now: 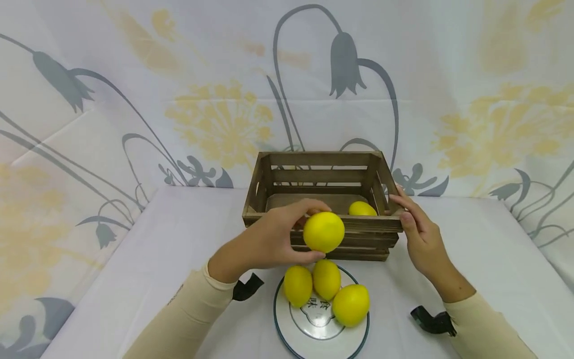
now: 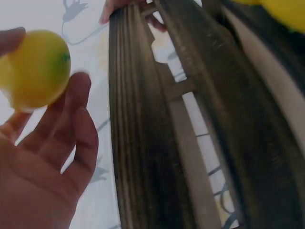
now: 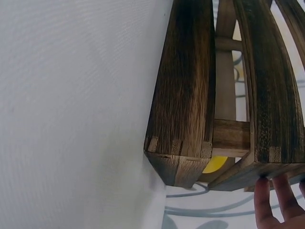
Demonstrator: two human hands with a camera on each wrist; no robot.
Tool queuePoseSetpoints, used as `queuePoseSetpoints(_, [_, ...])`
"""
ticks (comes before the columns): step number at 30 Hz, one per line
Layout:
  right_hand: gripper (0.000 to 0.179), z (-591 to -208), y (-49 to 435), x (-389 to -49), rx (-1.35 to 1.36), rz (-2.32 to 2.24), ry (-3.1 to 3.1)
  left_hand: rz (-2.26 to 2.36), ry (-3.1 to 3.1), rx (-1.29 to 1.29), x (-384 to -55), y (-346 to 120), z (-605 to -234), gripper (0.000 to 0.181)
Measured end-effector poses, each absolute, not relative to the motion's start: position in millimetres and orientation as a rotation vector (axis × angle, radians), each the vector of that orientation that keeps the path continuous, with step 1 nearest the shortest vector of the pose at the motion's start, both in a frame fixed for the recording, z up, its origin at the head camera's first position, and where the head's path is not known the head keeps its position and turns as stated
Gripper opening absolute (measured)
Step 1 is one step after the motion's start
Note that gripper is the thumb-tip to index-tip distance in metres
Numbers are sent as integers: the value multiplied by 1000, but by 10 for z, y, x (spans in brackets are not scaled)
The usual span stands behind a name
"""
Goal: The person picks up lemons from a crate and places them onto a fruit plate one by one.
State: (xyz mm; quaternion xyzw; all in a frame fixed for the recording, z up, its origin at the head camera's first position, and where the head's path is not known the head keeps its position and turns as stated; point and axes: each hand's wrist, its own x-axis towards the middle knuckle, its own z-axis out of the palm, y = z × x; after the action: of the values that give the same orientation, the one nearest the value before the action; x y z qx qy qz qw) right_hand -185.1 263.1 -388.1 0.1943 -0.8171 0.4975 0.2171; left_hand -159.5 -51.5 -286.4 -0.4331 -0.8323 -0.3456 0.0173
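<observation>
In the head view my left hand [image 1: 280, 234] holds a yellow lemon [image 1: 324, 232] between thumb and fingers, just in front of the wooden crate [image 1: 323, 225]. The left wrist view shows that lemon [image 2: 40, 69] with a small green spot, apart from the slats. One lemon [image 1: 362, 208] lies inside the crate, towards its right end. My right hand [image 1: 421, 239] grips the crate's front right corner, fingers over the end wall and thumb outside. Below the held lemon, a white plate [image 1: 309, 341] with a dark rim bears three lemons [image 1: 351, 305].
The crate stands near the back of a white cloth-covered table [image 1: 188, 224], before a flower-printed curtain [image 1: 215, 60]. Black curved pieces [image 1: 432, 320] sit at both wrists. Between crate and plate the gap is narrow.
</observation>
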Motion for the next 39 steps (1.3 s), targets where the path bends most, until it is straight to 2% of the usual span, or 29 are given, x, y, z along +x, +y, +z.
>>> queuePoseSetpoints(8, [39,-3890,2629,-1854,560,1406,-2259,-1252,-2682,-1437,-1482,-510,-3029,65])
queuePoseSetpoints(18, [39,-3908,2593,-1872,569,1399,-2270,-1109,-2772,-1458,-1351,-462,-3122,65])
queuePoseSetpoints(25, [39,-3902,2635,-1856,546,1373,-2261,-1067,-2740,-1516,-1363,-456,-3182,69])
queuePoseSetpoints(31, [39,-3892,2631,-1845,535,1367,-2272,-997,-2829,-1555,-1378,-463,-3229,59])
queuePoseSetpoints(39, [39,-3883,2624,-1850,552,1370,-2267,-943,-2948,-1574,-1412,-465,-3298,60])
